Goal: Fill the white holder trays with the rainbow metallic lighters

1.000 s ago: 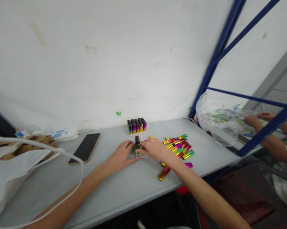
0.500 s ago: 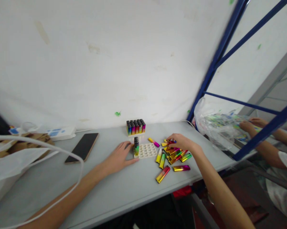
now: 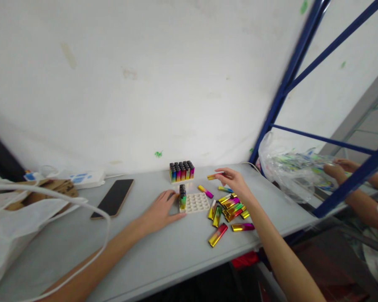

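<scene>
My right hand (image 3: 235,181) pinches a gold lighter (image 3: 216,175) at its fingertips, long axis level, pointing toward frame left. The white tray (image 3: 197,202) lies lower left of it, nearer my left hand (image 3: 160,209), which rests flat and open against the tray's left end.

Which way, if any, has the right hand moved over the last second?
Yes. The right hand left the white tray, moved right above the loose lighters, holding one lighter.
</scene>
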The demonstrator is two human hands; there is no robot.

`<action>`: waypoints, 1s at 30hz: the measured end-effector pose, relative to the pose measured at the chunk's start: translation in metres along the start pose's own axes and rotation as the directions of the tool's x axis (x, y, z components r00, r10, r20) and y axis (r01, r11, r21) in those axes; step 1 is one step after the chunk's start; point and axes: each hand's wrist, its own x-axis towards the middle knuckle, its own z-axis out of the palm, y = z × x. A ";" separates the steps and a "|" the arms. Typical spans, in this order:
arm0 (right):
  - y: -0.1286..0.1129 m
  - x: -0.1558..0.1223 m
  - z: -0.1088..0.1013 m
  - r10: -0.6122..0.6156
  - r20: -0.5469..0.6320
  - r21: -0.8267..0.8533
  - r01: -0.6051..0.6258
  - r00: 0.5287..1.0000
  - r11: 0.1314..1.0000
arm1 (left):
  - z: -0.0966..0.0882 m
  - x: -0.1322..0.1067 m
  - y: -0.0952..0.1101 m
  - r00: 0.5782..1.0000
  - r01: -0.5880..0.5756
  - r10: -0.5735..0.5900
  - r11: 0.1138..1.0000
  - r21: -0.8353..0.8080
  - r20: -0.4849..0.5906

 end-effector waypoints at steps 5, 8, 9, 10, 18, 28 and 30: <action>-0.015 -0.001 0.044 0.156 0.015 0.437 -0.147 0.988 0.887 | -0.002 0.000 0.003 1.000 -0.005 0.005 1.000 0.006 0.002; -0.023 -0.007 0.065 0.127 0.143 0.548 -0.185 0.982 0.816 | -0.002 0.001 0.003 1.000 -0.013 0.013 1.000 -0.002 -0.010; -0.025 -0.010 0.070 0.111 0.184 0.553 -0.196 0.977 0.810 | -0.001 0.001 0.004 1.000 -0.015 0.015 1.000 -0.007 -0.011; -0.026 -0.012 0.075 0.101 0.211 0.544 -0.202 0.972 0.814 | -0.001 0.001 0.004 1.000 -0.015 0.015 1.000 -0.010 -0.011; -0.015 -0.021 0.099 0.070 0.007 0.186 -0.070 0.998 0.980 | -0.001 0.000 0.005 1.000 -0.019 0.018 1.000 -0.023 -0.023; -0.010 -0.025 0.102 0.043 -0.107 -0.033 -0.047 0.993 0.998 | 0.001 0.001 0.002 0.999 -0.013 0.012 0.999 -0.032 -0.035; -0.009 -0.025 0.101 0.031 -0.096 -0.028 -0.034 0.995 0.999 | 0.000 0.001 0.004 1.000 -0.009 0.008 1.000 -0.028 -0.029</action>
